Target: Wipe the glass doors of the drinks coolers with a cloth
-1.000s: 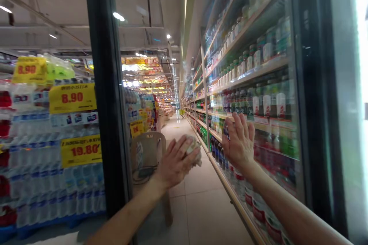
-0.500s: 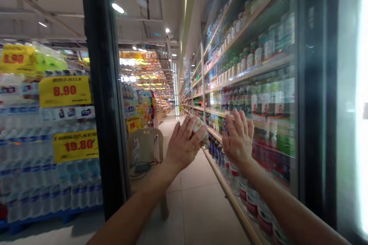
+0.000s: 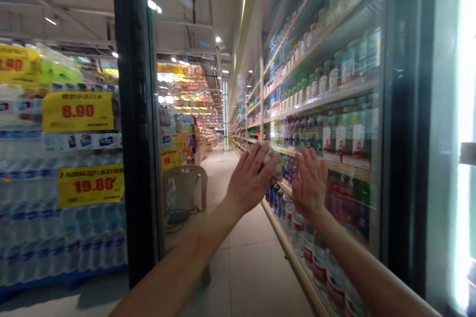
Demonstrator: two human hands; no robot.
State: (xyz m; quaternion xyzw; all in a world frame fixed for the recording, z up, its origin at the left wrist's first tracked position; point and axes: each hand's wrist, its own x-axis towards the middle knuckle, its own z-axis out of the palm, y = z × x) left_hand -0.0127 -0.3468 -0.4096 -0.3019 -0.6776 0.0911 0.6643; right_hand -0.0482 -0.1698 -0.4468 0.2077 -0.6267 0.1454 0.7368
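Note:
My left hand (image 3: 251, 176) is raised near the middle of the view, its fingers closed on a crumpled pale cloth (image 3: 274, 162) that shows beyond its fingertips. To its right, my right hand (image 3: 309, 181) is held up with the palm turned forward and the thumb apart from the fingers; it holds nothing. Both hands are at a glass pane framed by a dark left edge (image 3: 137, 109) and a dark right edge (image 3: 404, 109). Reflections lie across the pane; whether the palms touch it is hard to make out.
Shelves of bottles (image 3: 320, 96) run along the right. A beige chair (image 3: 186, 183) with a dark device and cable stands left of the tiled aisle (image 3: 247, 257). Packed bottles with yellow price signs (image 3: 78, 111) are stacked at the left; a bright light strip is at the far right.
My left hand and the cloth have moved right and slightly up, closer to my right hand. My right hand has shifted slightly down. The view has turned a little.

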